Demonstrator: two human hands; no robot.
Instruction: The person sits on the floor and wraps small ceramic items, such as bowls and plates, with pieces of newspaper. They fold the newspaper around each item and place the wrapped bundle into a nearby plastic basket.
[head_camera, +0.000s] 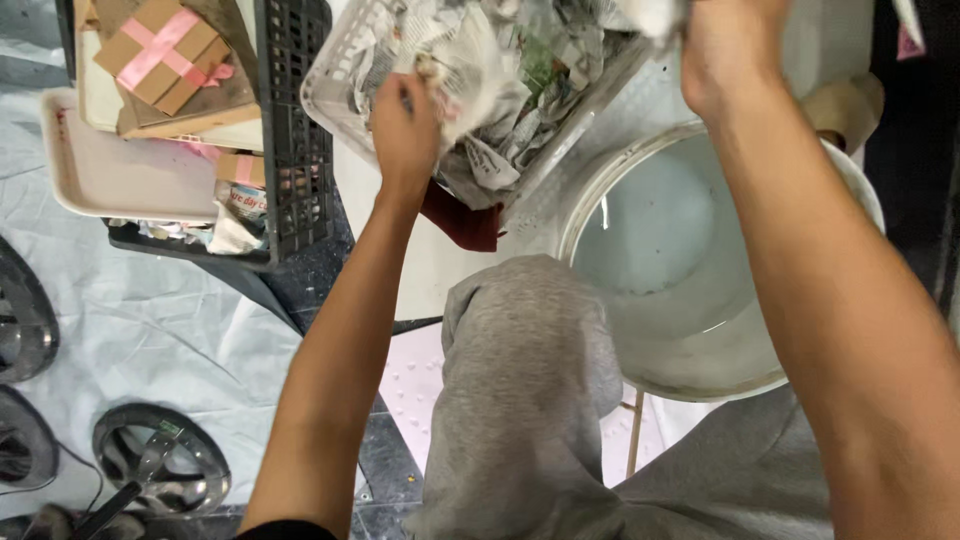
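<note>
Both hands reach into the white basket (330, 95) tilted above the bucket (850, 165), left hand (405, 130) pinching crumpled newspaper (500, 70), right hand (725, 50) gripping another wad, its fingers hidden.

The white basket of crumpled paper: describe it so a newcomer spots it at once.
Start at the big round white bucket of water. Up-left of it sits the tilted white basket, where the left hand grips crumpled newspaper. Unlike the black crate beside it, it is white and holds only paper.
</note>
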